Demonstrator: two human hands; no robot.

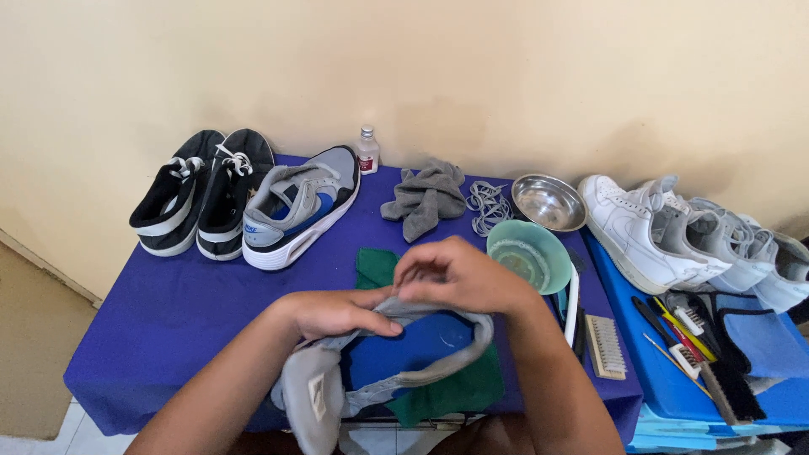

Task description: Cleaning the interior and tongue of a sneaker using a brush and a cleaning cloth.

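A grey and blue sneaker (396, 371) lies in front of me over a green cloth (455, 392), its opening facing up. My left hand (333, 312) grips the sneaker's grey collar on the left side. My right hand (459, 274) pinches the collar edge just beside it, fingers bent together. The matching grey, white and blue sneaker (299, 206) stands at the back left of the blue-covered table (177, 312).
A black pair of shoes (202, 194) stands far left. A small bottle (366, 150), grey rag (425, 198), loose laces (489, 206), metal bowl (548, 202) and green bowl (529, 253) sit behind. White sneakers (666, 223) and brushes (605, 345) lie right.
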